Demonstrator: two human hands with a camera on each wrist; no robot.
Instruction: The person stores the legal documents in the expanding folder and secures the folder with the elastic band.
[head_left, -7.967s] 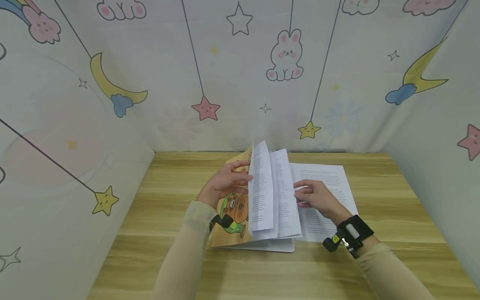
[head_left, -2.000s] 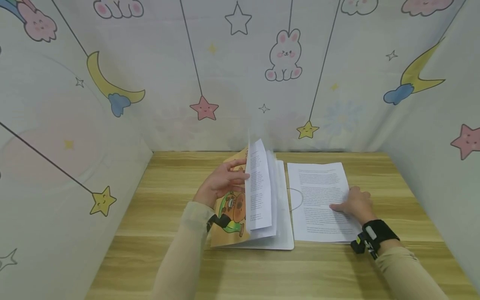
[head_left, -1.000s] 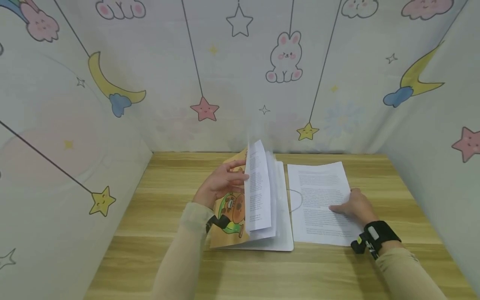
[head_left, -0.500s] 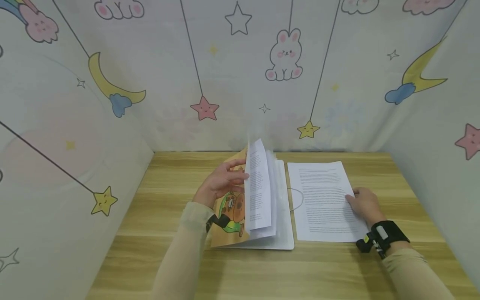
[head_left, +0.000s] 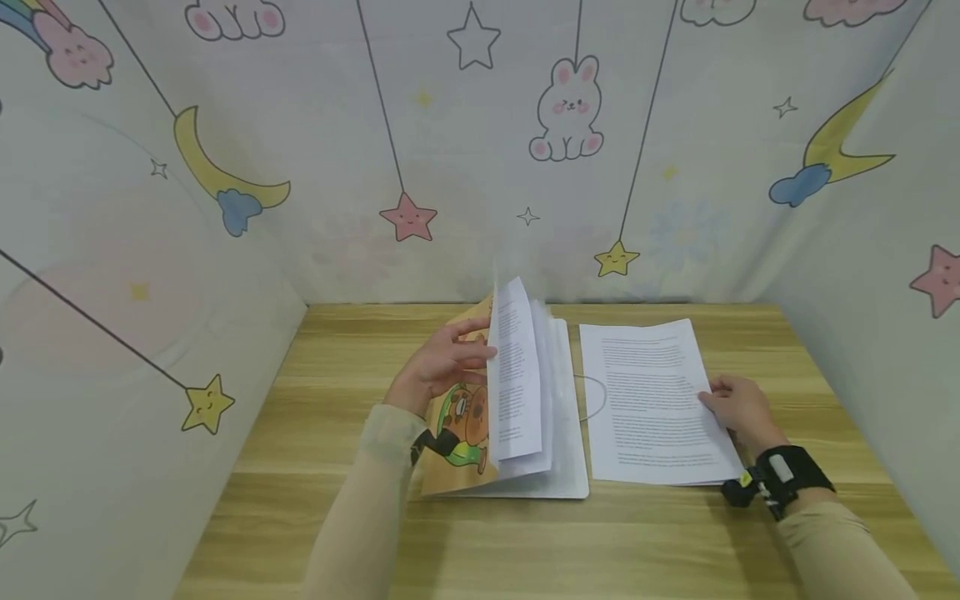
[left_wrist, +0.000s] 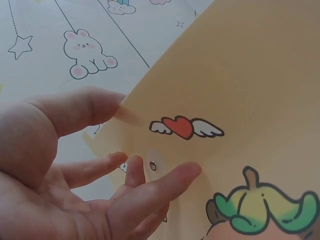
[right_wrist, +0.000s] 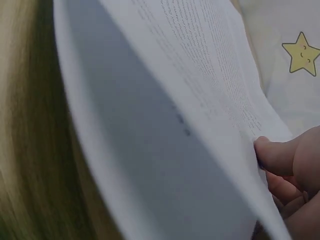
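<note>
In the head view my left hand [head_left: 438, 362] holds up the front cover and inner pages of a folder [head_left: 573, 450]. The folder has an orange cartoon cover [left_wrist: 200, 80], and its printed pages stand fanned. In the left wrist view one digit tip goes behind the cover's edge, while the other fingers spread in front, near a small metal rivet [left_wrist: 153, 165]. To the right lie loose printed sheets [head_left: 652, 400]. My right hand [head_left: 742, 408] pinches their right edge, thumb on top and fingers beneath. In the right wrist view the sheets [right_wrist: 215, 75] bow apart from one another.
A thin loop of cord [head_left: 600, 400] sticks out from the folder's right edge toward the sheets. Both lie on a wood-grain table [head_left: 525, 546]. A pale curtain [head_left: 480, 150] with cartoon stars, moons and a rabbit stands behind and along both sides.
Eight seconds ago my right hand was at the folder's pages. More recently it has slid from the sheets' face to their right edge, pinching them; they shifted slightly right. My left hand stays put.
</note>
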